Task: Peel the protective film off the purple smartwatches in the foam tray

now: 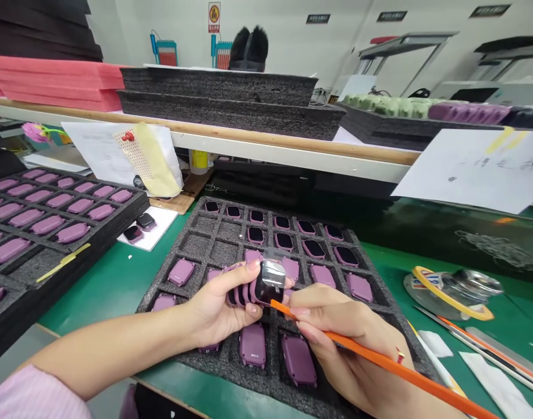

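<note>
My left hand [218,305] is closed around a stack of purple watch bodies [249,288], the front one showing its black screen with a clear film [270,273] lifting off it. My right hand [336,331] pinches a long orange stick [380,361], whose tip touches the lower edge of that screen. Both hands hover over a black foam tray [214,244] with square pockets. Several pockets hold purple watch bodies face down [253,343], and the far rows hold some face up [284,240].
A second foam tray of purple bodies [39,215] lies at the left. Two loose watch bodies [139,228] rest on a white card. A tape roll [450,291] and tools lie at the right on the green mat. A shelf edge [292,145] with foam stacks runs overhead.
</note>
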Motion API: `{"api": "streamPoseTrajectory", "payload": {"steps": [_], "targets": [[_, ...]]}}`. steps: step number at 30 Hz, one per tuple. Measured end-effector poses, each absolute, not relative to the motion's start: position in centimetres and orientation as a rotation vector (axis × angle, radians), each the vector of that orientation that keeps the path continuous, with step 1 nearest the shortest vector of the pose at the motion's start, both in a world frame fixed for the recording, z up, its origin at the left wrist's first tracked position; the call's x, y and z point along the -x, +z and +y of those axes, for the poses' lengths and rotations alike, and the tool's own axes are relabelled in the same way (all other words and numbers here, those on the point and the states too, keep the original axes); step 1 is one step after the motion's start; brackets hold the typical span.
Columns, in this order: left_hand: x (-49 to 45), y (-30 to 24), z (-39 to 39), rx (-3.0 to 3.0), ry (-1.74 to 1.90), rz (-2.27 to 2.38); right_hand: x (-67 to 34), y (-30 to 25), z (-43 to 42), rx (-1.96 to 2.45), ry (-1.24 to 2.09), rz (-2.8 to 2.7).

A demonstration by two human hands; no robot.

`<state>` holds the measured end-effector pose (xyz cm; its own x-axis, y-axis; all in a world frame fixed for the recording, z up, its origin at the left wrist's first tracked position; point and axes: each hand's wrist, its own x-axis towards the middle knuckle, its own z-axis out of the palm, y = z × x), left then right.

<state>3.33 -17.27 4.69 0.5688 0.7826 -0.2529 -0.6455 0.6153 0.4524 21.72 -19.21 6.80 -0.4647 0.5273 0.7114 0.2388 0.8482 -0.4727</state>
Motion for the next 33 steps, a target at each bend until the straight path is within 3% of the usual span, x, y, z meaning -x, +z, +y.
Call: {"api": "streamPoseTrajectory", "payload": {"steps": [33], "targets": [[-3.3, 5.1, -17.8, -0.407, 0.879, 0.438, -21.8, 5.6, -18.9, 0.480, 0.279, -1.985]]}}
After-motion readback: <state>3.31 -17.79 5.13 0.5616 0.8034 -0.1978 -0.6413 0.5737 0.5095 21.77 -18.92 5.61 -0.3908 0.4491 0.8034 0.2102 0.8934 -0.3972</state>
